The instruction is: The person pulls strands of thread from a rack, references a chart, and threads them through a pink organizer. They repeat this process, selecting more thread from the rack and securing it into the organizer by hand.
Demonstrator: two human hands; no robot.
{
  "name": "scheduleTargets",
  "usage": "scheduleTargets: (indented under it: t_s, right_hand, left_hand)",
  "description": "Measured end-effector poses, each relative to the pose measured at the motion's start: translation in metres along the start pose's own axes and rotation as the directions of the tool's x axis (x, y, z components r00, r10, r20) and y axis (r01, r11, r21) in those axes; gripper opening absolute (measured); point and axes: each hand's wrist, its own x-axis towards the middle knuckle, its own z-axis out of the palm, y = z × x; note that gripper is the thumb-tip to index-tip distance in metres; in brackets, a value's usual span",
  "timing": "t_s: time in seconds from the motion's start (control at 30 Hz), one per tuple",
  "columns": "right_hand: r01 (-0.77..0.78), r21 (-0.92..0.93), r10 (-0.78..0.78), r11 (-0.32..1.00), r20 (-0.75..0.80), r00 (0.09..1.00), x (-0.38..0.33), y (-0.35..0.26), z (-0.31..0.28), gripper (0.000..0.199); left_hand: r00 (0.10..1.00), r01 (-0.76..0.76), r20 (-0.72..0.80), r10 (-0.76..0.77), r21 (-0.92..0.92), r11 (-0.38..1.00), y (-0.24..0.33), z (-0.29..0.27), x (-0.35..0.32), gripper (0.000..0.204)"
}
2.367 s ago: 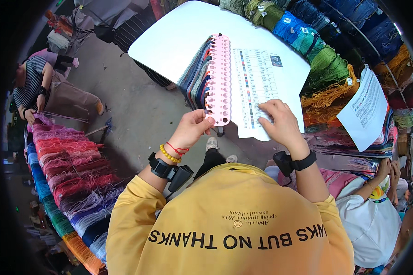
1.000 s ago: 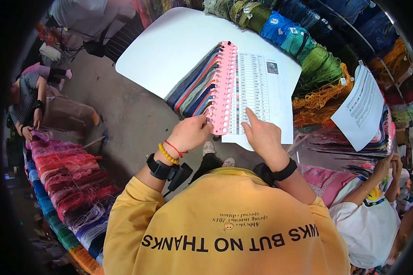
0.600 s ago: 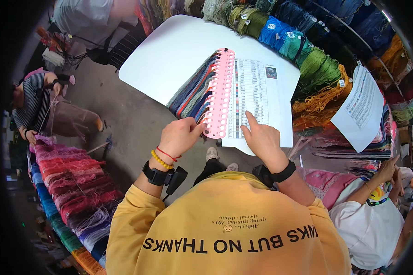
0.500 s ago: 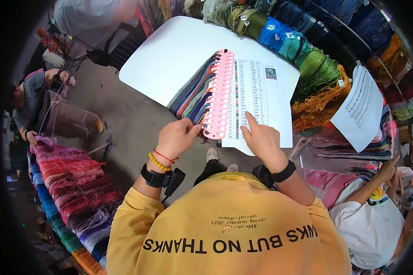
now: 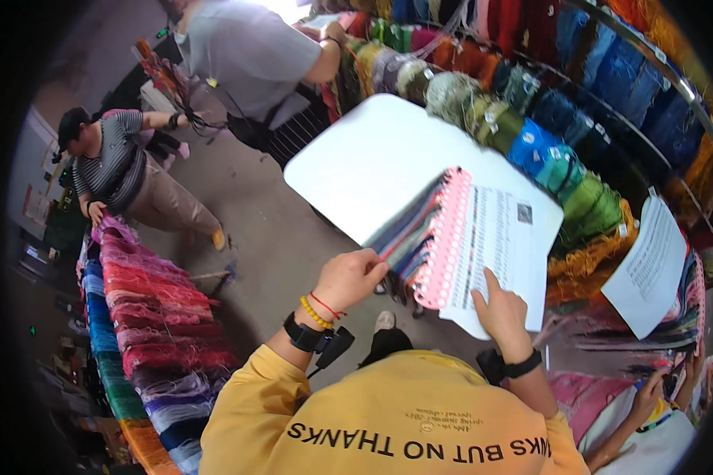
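A pink punched thread card [image 5: 444,245] rests on the white board, with bundles of dark, grey and red thread [image 5: 408,241] hanging off its left side. My left hand [image 5: 348,279] is closed in a pinch at the loose thread ends, left of the card's lower end; the strand between its fingertips is hard to see. Right of the card lies a printed sheet [image 5: 503,237] with a table and a small dark picture. On the sheet's lower part, my right hand [image 5: 503,317] has index finger and thumb stretched out, the index pointing up the page.
The white board [image 5: 348,162] spans the middle. Racks of coloured yarn skeins [image 5: 523,146] stand behind and right, near another printed sheet [image 5: 646,269]. At left hangs a rack of red and purple yarn [image 5: 150,309], touched by a person in stripes [image 5: 111,162]. Another person [image 5: 249,59] stands behind.
My view has shifted, so the board sits lower and further right. My left hand has moved away from the card's edge to the thread ends. My right hand still points on the sheet.
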Motion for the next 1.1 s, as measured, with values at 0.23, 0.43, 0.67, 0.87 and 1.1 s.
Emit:
scheduleTargets:
  t_s: [0.23,0.43,0.67,0.87,1.1]
  right_hand:
    - [-0.112,0.055,0.11,0.992,0.039,0.993,0.006,-0.002,-0.002,0.049]
    - [-0.284,0.125,0.289,0.951,-0.026,0.957,0.019,-0.028,-0.016,0.038]
    - [-0.363,0.317,0.432,0.876,-0.183,0.883,0.069,-0.09,-0.018,0.029]
    - [-0.197,0.411,0.326,0.89,-0.271,0.906,0.12,-0.121,0.006,0.024]
    - [-0.22,0.326,0.336,0.919,-0.358,0.871,0.141,-0.12,0.042,0.014]
  left_hand:
    - [0.988,-0.154,-0.032,0.151,-0.145,0.977,-0.015,-0.03,0.08,0.021]
    - [0.965,-0.254,0.014,0.263,-0.205,0.945,-0.063,-0.059,0.172,0.016]
    - [0.985,-0.17,-0.067,0.157,-0.434,0.885,-0.147,-0.059,0.306,0.01]
    - [0.966,-0.181,-0.243,0.084,-0.409,0.895,-0.195,-0.034,0.408,0.026]
    - [0.864,-0.078,-0.483,-0.145,-0.412,0.908,-0.237,-0.018,0.491,0.033]
